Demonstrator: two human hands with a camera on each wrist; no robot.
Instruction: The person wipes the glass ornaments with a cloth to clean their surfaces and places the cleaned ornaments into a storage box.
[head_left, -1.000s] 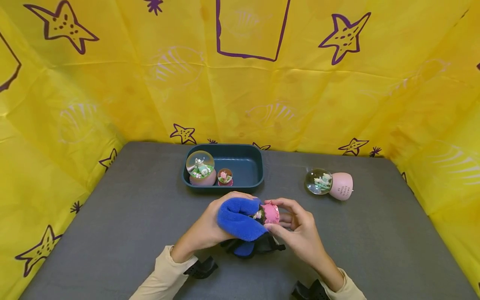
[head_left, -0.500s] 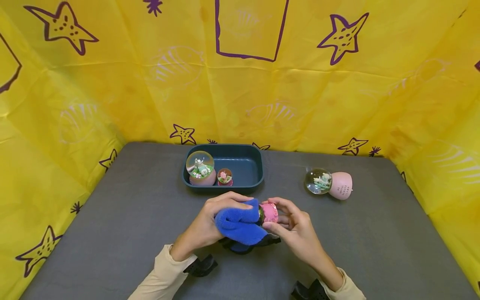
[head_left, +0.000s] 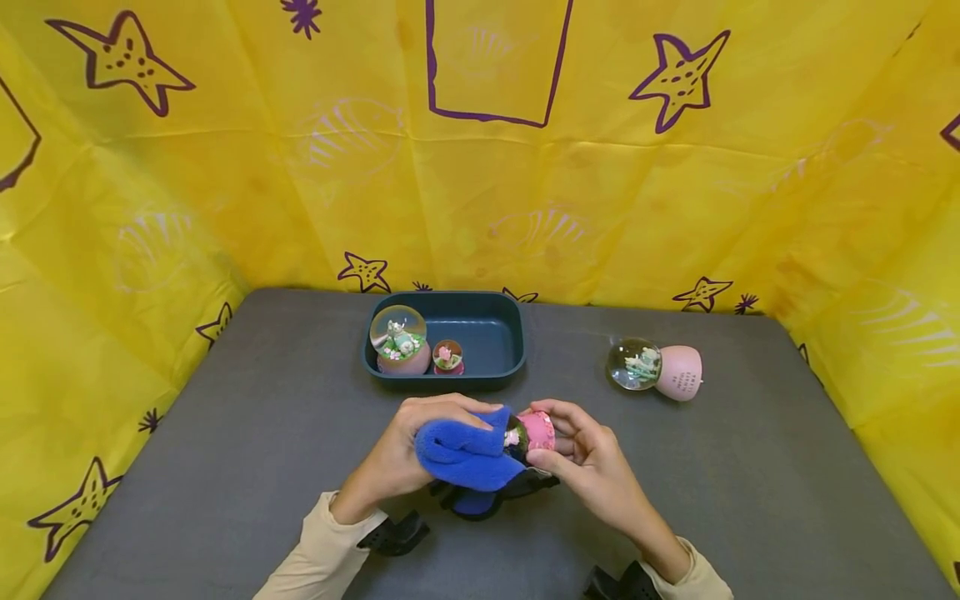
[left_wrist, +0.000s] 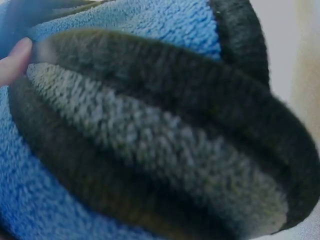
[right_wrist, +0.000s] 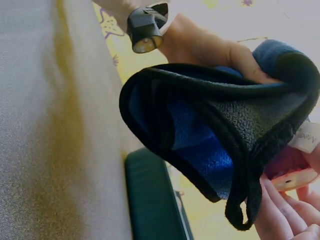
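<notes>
My left hand (head_left: 393, 450) grips a folded blue cloth (head_left: 465, 458) with black edging, fingers over its top. Beside it, my right hand (head_left: 596, 467) holds a small snow globe by its pink base (head_left: 540, 430), between thumb and fingers. The globe lies on its side with its dome toward the cloth, which partly covers it. Cloth folds and a fingertip (left_wrist: 19, 60) fill the left wrist view. In the right wrist view, a cloth loop (right_wrist: 245, 205) hangs down near the right fingers (right_wrist: 280, 215), and the globe's base underside (right_wrist: 295, 180) shows.
A dark teal tray (head_left: 495, 380) stands behind the hands. In it are a larger snow globe (head_left: 400, 337) and a tiny one (head_left: 448, 357). Another pink-based snow globe (head_left: 660, 368) lies on its side at the right of the grey table (head_left: 750, 483). Yellow patterned fabric (head_left: 480, 200) surrounds the table.
My left hand with the cloth first covered more of the dome, then shifted back left, and more of the dome shows. The right hand keeps its hold on the base.
</notes>
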